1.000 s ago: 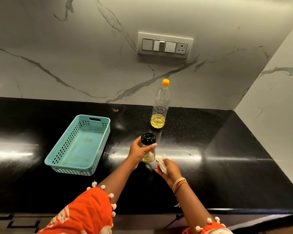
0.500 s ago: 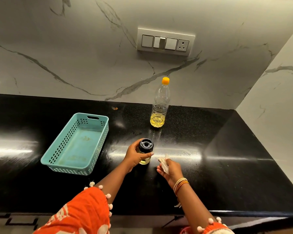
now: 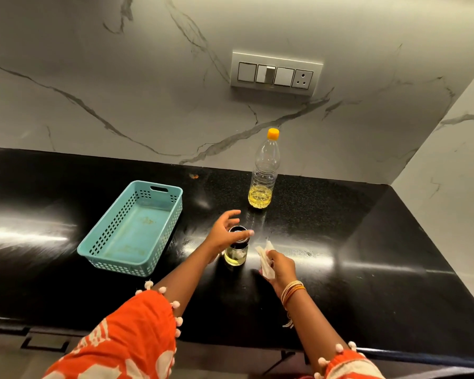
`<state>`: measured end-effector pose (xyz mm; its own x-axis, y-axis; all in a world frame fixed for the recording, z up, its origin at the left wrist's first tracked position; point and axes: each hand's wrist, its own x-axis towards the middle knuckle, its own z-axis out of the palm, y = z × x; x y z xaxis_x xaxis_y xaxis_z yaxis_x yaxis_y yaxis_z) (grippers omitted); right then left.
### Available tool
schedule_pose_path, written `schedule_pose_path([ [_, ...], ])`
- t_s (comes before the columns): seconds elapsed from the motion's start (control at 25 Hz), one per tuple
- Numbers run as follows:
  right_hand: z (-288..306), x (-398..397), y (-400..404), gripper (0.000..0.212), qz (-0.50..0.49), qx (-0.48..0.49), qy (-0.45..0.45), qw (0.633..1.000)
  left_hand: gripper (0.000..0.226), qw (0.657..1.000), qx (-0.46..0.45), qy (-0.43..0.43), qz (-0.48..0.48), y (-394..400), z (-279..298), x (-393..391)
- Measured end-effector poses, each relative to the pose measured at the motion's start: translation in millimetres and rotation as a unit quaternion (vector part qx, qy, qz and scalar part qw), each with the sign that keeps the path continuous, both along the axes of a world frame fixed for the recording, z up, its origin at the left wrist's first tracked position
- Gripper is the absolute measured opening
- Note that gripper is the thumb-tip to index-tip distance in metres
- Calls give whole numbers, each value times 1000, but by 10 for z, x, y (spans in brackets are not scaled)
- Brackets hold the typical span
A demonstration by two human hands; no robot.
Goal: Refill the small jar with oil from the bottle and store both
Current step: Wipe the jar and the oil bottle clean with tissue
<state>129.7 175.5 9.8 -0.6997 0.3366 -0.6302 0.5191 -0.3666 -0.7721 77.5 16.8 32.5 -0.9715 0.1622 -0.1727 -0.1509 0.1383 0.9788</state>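
Observation:
The small glass jar [image 3: 236, 254] with a black lid stands upright on the black counter [image 3: 367, 283], holding a little yellow oil. My left hand [image 3: 223, 235] is at its top with fingers spread; the thumb lies against the lid and the other fingers are lifted off behind it. My right hand [image 3: 282, 266], just right of the jar, pinches a crumpled white tissue [image 3: 266, 262]. The clear oil bottle [image 3: 263, 173] with an orange cap stands behind the jar near the wall, with oil only at its bottom.
A teal perforated basket [image 3: 115, 265] lies to the left of the jar, with nothing in it. The marble wall carries a switch panel [image 3: 275, 73] above the bottle. A side wall closes the counter on the right. The counter's front edge runs below my arms.
The jar came down from a tilted hold to stand on the counter. My left hand's fingers loosened and spread off it. The right hand stayed beside it with the tissue.

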Motion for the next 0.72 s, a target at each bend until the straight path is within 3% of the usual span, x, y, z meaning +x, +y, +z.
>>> schedule_pose_path([
  [0.16, 142, -158, 94, 18, -10, 39, 40, 998, 41, 998, 0, 20, 67, 91, 261, -240],
  [0.24, 233, -255, 131, 17, 2, 43, 72, 996, 37, 997, -26, 30, 71, 164, 335, -339],
  [0.48, 538, -555, 185, 15, -13, 18, 147, 989, 46, 991, -105, 28, 75, 348, 305, -782],
  [0.72, 513, -973, 281, 20, -58, 11, 138, 989, 72, 993, -98, 17, 59, 559, 279, -1423],
])
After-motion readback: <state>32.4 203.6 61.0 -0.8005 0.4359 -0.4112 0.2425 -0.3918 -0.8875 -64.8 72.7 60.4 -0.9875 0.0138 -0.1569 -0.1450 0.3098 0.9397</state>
